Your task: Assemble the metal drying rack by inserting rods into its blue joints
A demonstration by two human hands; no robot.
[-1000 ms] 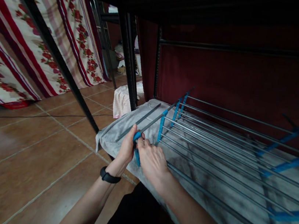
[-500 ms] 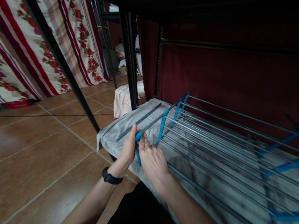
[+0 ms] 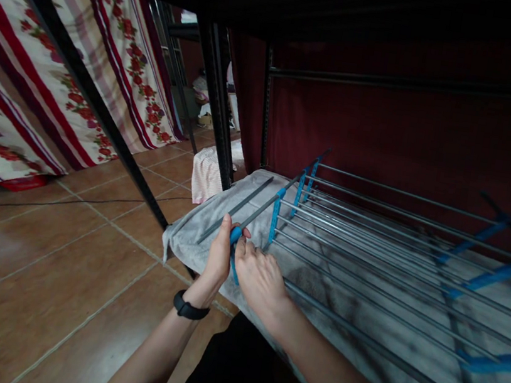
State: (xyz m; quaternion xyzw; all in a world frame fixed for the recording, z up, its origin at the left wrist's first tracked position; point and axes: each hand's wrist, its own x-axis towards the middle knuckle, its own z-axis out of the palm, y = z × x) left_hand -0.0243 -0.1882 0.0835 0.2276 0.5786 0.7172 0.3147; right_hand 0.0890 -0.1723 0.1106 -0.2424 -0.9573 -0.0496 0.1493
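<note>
A folding drying rack [image 3: 373, 233] of grey metal rods and blue plastic joints lies flat on a grey-covered mattress [image 3: 203, 222] in the lower bunk. My left hand [image 3: 218, 256], with a black band on its wrist, grips the blue corner joint [image 3: 235, 234] at the rack's near left end. My right hand [image 3: 260, 278] presses against the same joint from the right, its fingers curled on the blue piece. A loose grey rod [image 3: 236, 209] lies on the mattress just left of the rack.
Black bunk posts [image 3: 216, 97] and a slanted black bar [image 3: 89, 92] stand to the left. Floral red-and-cream curtains [image 3: 38, 78] hang beyond. A dark red curtain [image 3: 388, 128] backs the bunk. Brown tiled floor [image 3: 36, 262] with a thin cable spreads left; a striped cloth [image 3: 208, 172] lies by the post.
Both hands stay on the blue corner joint, with only small shifts of the fingers. The view has drifted slightly; the rack has not visibly moved.
</note>
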